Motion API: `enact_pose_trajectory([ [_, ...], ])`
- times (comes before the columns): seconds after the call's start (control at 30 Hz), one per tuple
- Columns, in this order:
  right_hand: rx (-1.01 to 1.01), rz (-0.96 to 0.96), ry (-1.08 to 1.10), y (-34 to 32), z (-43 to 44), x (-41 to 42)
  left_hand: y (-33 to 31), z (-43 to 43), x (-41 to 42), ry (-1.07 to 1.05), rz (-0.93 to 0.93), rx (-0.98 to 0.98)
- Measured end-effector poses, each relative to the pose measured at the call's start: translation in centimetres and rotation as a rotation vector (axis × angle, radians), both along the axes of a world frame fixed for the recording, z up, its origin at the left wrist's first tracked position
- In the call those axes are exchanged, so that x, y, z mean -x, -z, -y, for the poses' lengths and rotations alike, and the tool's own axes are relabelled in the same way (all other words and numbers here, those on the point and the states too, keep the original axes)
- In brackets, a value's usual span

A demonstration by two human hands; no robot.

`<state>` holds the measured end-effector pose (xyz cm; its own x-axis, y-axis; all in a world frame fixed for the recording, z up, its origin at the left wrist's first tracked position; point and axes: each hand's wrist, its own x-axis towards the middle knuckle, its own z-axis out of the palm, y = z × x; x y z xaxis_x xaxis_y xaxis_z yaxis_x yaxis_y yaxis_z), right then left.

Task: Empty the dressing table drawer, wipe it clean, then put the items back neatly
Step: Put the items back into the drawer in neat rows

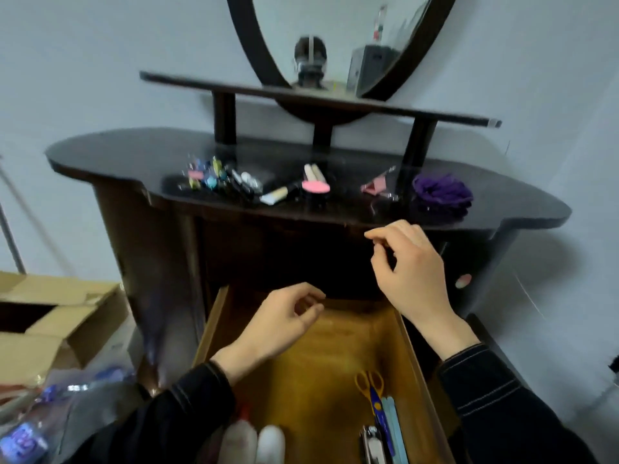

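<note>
The wooden drawer [335, 346] is pulled out below the dark dressing table top [140, 152]. Inside it, at the near right, lie orange-and-blue scissors [371, 393], pale blue strips [395, 426] and a metal nail clipper [370, 443]; two white bottles [254, 443] lie at the near left. My left hand [281, 323] hovers over the drawer's far end with fingers loosely curled and nothing visible in it. My right hand [408, 266] is raised just below the table's front edge, fingertips pinched together; I cannot tell if it holds something small.
On the table top lie coloured clips [204, 175], a pink-and-white brush [315, 182], a pink clip [375, 187] and a purple scrunchie [442, 194]. An oval mirror [335, 35] stands behind. Open cardboard boxes [67, 316] and plastic packaging [50, 413] sit on the floor at left.
</note>
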<state>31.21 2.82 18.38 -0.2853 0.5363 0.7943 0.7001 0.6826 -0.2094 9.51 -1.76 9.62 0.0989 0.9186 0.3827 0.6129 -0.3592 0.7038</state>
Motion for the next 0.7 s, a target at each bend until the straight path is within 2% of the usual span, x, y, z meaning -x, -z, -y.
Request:
enact_pose_trajectory([
  [0.07,-0.022,0.004,0.062,-2.3,-1.9,1.4,-3.1,0.2,0.9,-0.017,0.020,-0.093],
  [0.23,0.385,0.076,0.141,-5.0,-6.6,3.4,-10.1,-0.3,2.7,-0.082,0.026,-0.322],
  [0.37,0.447,0.130,0.175,-5.4,-7.8,3.6,-13.7,-2.7,4.2,-0.225,-0.120,-0.478],
  [0.47,0.507,0.092,0.152,-5.5,-8.0,3.4,-15.3,-5.7,4.4,-0.247,-0.282,-0.428],
  [0.6,0.633,-0.029,0.073,-5.9,-8.4,3.0,-16.2,-9.6,3.4,-0.169,-0.576,-0.245],
  [0.7,0.678,-0.096,0.023,-6.1,-8.8,2.9,-16.1,-11.2,3.2,-0.160,-0.556,-0.119],
])
